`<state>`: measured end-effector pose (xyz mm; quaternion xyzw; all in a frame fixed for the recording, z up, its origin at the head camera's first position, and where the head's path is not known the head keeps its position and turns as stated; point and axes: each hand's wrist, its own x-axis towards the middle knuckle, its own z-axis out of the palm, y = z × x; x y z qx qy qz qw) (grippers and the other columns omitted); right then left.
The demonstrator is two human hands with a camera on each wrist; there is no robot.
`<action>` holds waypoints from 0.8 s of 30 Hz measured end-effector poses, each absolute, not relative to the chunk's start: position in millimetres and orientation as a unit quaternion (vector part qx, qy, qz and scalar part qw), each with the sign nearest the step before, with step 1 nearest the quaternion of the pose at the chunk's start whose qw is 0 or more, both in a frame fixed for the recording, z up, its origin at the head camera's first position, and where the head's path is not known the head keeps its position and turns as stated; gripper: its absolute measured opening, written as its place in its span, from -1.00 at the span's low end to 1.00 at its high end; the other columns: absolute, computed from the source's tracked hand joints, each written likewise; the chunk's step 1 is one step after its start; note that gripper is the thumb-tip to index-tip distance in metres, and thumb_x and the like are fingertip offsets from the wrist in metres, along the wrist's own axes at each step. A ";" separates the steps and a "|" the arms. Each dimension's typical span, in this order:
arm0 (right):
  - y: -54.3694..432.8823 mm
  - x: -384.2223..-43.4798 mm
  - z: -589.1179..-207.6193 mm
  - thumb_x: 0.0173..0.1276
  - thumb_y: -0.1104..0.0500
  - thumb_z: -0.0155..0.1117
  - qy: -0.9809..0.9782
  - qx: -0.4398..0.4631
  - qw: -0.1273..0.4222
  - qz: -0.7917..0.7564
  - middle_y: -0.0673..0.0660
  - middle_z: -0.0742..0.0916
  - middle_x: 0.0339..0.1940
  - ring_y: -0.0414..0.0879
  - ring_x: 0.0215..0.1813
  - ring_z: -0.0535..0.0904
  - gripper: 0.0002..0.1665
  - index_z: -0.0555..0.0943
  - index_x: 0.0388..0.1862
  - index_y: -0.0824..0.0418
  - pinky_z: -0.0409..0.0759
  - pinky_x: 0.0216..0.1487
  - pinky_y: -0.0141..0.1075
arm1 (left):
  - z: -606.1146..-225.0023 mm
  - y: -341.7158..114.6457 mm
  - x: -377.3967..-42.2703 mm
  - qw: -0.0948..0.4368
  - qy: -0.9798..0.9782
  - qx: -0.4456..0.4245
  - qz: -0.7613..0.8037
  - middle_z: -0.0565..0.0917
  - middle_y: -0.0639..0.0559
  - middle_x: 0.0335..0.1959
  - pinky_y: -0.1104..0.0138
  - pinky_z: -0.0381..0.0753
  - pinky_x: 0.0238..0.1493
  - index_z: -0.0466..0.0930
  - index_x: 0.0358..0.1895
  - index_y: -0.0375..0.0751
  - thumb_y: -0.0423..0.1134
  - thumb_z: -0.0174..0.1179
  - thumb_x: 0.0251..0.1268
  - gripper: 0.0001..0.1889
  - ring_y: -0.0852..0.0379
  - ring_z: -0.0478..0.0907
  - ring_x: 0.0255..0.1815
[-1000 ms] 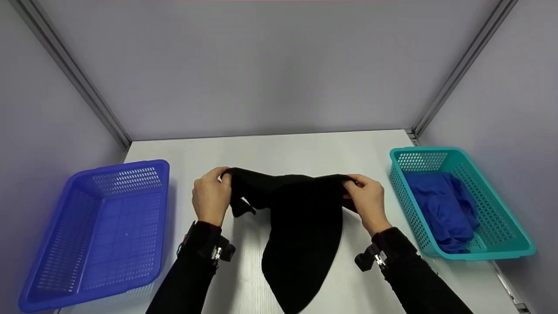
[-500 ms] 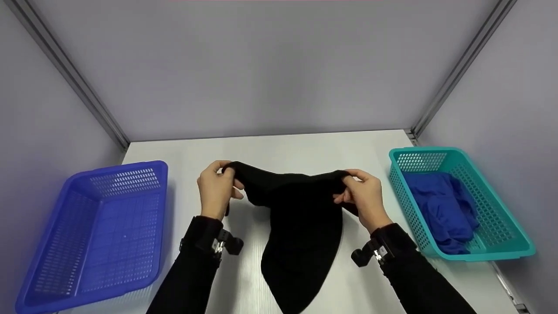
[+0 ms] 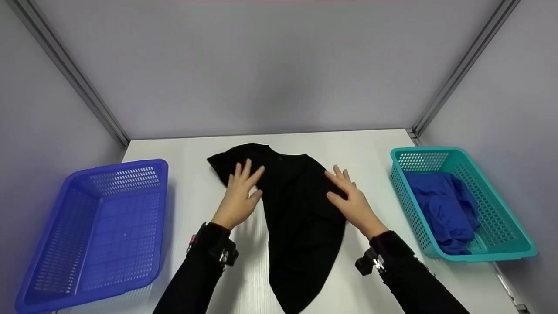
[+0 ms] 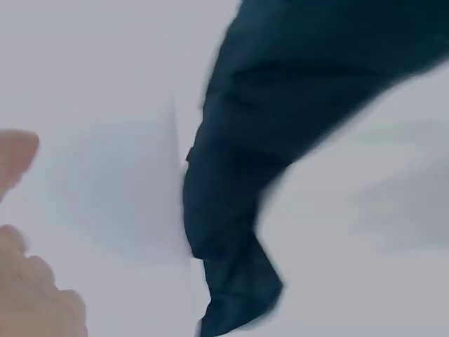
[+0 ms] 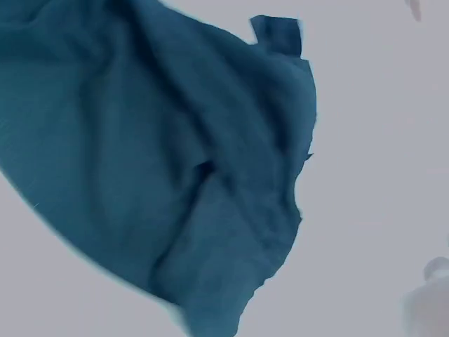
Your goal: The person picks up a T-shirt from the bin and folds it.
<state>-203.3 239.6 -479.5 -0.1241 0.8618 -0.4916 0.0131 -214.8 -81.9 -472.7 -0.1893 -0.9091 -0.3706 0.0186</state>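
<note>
A black short-sleeved shirt (image 3: 301, 226) lies on the white table (image 3: 244, 288), its neckline towards the back wall and its lower part narrowing to the near edge. Spread fingers mark my left hand (image 3: 236, 201), which is over the shirt's left side below the sleeve. My right hand (image 3: 354, 204) has its fingers extended over the right side. Neither hand grips the cloth; whether the fingertips touch it I cannot tell. In the wrist views the shirt (image 4: 238, 154) looks dark teal and rumpled, with only parts of the hands at the edges.
On the left stands a blue perforated plastic basket (image 3: 163, 209). A teal basket (image 3: 501, 213) at the right contains a crumpled blue cloth (image 3: 444, 209). Grey panels (image 3: 279, 69) enclose the table at the back and both sides.
Both hands have let go of the shirt's upper edge, which they were pinching and holding up. The upper part now lies spread out farther back, and the left hand has moved inward.
</note>
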 end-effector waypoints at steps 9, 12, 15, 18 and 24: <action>254.7 -176.5 -537.0 0.49 0.24 0.24 0.927 -0.201 0.131 -0.289 0.38 0.36 0.57 0.48 0.61 0.01 -0.49 0.56 0.40 0.28 -0.01 0.47 0.46 | -544.4 -41.9 -140.1 -0.018 -0.914 -0.335 -0.227 0.63 0.00 0.06 0.06 0.53 0.22 0.72 0.15 -0.05 -0.13 0.33 0.41 -0.70 -0.08 0.50 0.15; 256.6 -168.5 -547.5 0.48 0.22 0.26 0.929 -0.238 0.166 -0.230 0.44 0.33 0.57 0.59 0.57 0.02 -0.46 0.56 0.41 0.26 0.05 0.42 0.50 | -558.7 -29.3 -122.8 -0.037 -0.911 -0.372 -0.175 0.52 0.03 0.16 0.10 0.51 0.17 0.63 0.31 0.19 0.12 0.33 0.38 -0.53 0.01 0.41 0.13; 256.5 -161.3 -552.8 0.48 0.19 0.30 0.935 -0.252 0.173 -0.180 0.42 0.34 0.58 0.61 0.54 0.08 -0.41 0.52 0.46 0.22 0.11 0.34 0.57 | -576.7 -26.0 -113.3 -0.051 -0.909 -0.400 -0.101 0.43 0.03 0.38 0.04 0.46 0.27 0.49 0.44 0.42 0.30 0.28 0.32 -0.39 -0.05 0.38 0.29; 257.1 -158.6 -556.5 0.48 0.19 0.31 0.948 -0.234 0.159 -0.144 0.33 0.38 0.58 0.52 0.55 0.16 -0.36 0.47 0.50 0.23 0.13 0.34 0.55 | -590.5 -31.6 -111.0 -0.024 -0.908 -0.415 -0.048 0.40 0.09 0.46 0.04 0.46 0.31 0.48 0.42 0.49 0.29 0.32 0.29 -0.39 -0.06 0.38 0.39; 259.7 -162.2 -564.9 0.44 0.24 0.33 0.969 -0.193 0.102 -0.112 0.26 0.48 0.51 0.42 0.49 0.34 -0.36 0.47 0.47 0.33 0.19 0.40 0.43 | -597.1 -53.1 -121.4 0.084 -0.924 -0.371 -0.044 0.53 0.05 0.24 0.05 0.58 0.11 0.61 0.08 0.26 -0.09 0.42 0.31 -0.68 -0.07 0.49 0.23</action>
